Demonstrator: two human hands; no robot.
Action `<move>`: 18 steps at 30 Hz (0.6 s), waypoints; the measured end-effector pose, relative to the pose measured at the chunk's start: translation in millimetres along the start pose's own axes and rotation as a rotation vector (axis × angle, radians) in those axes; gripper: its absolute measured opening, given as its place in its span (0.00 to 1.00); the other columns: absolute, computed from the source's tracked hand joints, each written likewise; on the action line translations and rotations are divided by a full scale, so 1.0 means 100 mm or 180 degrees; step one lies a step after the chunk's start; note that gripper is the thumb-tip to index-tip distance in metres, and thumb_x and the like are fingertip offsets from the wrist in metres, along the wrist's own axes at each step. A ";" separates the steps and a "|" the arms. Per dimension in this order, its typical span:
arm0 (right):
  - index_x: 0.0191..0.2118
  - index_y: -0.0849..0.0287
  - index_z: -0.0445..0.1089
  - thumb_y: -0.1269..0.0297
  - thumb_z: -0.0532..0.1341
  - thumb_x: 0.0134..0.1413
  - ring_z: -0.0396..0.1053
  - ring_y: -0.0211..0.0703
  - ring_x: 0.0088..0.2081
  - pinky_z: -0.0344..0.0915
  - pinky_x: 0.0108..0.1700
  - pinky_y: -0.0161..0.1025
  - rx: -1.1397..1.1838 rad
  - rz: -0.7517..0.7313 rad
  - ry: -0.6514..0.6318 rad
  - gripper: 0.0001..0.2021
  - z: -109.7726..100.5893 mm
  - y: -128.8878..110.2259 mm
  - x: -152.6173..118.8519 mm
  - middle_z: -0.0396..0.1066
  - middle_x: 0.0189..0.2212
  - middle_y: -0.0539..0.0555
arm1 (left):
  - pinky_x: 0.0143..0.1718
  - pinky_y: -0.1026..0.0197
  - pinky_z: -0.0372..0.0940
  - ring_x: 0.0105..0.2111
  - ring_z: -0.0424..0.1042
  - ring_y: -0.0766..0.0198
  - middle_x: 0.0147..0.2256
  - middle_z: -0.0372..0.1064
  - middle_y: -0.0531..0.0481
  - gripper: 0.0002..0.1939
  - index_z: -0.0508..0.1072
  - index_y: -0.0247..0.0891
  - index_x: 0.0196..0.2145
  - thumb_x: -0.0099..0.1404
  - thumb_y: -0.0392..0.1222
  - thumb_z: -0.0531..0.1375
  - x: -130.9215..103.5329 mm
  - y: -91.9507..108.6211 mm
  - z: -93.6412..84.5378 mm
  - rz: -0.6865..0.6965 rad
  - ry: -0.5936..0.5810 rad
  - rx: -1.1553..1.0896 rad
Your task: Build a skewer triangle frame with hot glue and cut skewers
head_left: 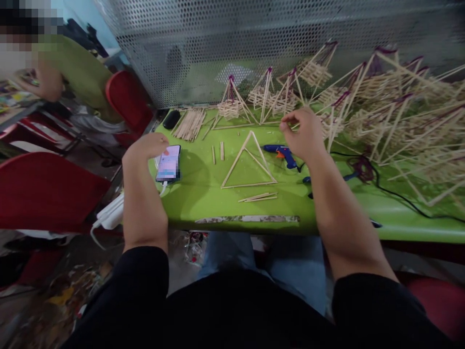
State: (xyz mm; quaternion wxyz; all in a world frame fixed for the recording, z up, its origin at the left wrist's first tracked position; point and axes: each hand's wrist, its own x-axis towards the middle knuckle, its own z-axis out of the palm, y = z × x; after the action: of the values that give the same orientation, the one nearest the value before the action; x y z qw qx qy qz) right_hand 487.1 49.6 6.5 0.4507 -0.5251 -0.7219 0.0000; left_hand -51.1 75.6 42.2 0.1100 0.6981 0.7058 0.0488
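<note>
Left hand (147,144): fingers bending above the phone (166,162); whether they are closed or touching the screen cannot be told.
Right hand (307,133): thumb and forefinger curving toward each other; whether they are gripping anything cannot be told.
Glue gun (285,154), blue: lying just beside the right fingers.
Triangular stick frame (236,160): lying on the green surface (196,196) between the hands, its apex pointing away from the person.
Short sticks (222,150): lying between phone and frame.
Loose sticks (258,197): lying on the near side of the frame.
Stick bundle (189,123): lying beyond the phone.
Stick pyramids (231,104): standing at the back, holding layered sticks inside, purple showing at their tips; those at right overlapping, some running out of view.
Blue-handled tool (350,176): hiding partly behind the right forearm.
Phone screen: showing partly pixelated.
</note>
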 end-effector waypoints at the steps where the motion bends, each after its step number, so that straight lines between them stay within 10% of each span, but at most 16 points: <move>1: 0.43 0.49 0.77 0.65 0.68 0.65 0.76 0.58 0.48 0.75 0.59 0.62 0.0025 0.0004 -0.0005 0.03 0.00 -0.01 0.00 0.76 0.45 0.58 | 0.64 0.44 0.72 0.57 0.81 0.38 0.54 0.85 0.36 0.26 0.84 0.37 0.57 0.64 0.47 0.63 -0.02 0.01 0.00 -0.0033 0.0132 -0.0008; 6: 0.41 0.48 0.76 0.61 0.69 0.64 0.75 0.58 0.46 0.76 0.57 0.64 0.0115 -0.0080 0.0033 0.02 0.00 -0.02 -0.01 0.75 0.42 0.58 | 0.61 0.44 0.72 0.54 0.80 0.44 0.55 0.84 0.35 0.28 0.81 0.37 0.61 0.66 0.44 0.61 -0.12 0.12 -0.05 -0.0165 0.0573 -0.0123; 13: 0.42 0.47 0.77 0.60 0.69 0.64 0.76 0.58 0.46 0.76 0.56 0.62 0.0081 -0.0111 -0.0001 0.02 -0.03 -0.09 -0.02 0.78 0.44 0.59 | 0.56 0.47 0.71 0.50 0.81 0.43 0.42 0.86 0.39 0.11 0.81 0.40 0.41 0.61 0.43 0.63 -0.04 0.12 -0.03 -0.0061 -0.0217 -0.0200; 18: 0.41 0.47 0.76 0.60 0.69 0.64 0.76 0.58 0.46 0.76 0.56 0.62 0.0191 -0.0136 -0.0046 0.02 -0.05 -0.11 -0.02 0.77 0.44 0.58 | 0.63 0.48 0.67 0.60 0.78 0.48 0.58 0.83 0.43 0.21 0.79 0.42 0.54 0.65 0.48 0.65 -0.03 0.11 0.01 0.0139 0.0775 -0.0427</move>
State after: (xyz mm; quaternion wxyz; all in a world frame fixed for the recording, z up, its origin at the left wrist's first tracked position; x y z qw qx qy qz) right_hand 481.5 40.8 13.4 0.4609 -0.4958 -0.7359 0.0158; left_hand -40.2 73.2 43.5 0.0690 0.6933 0.6937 0.1826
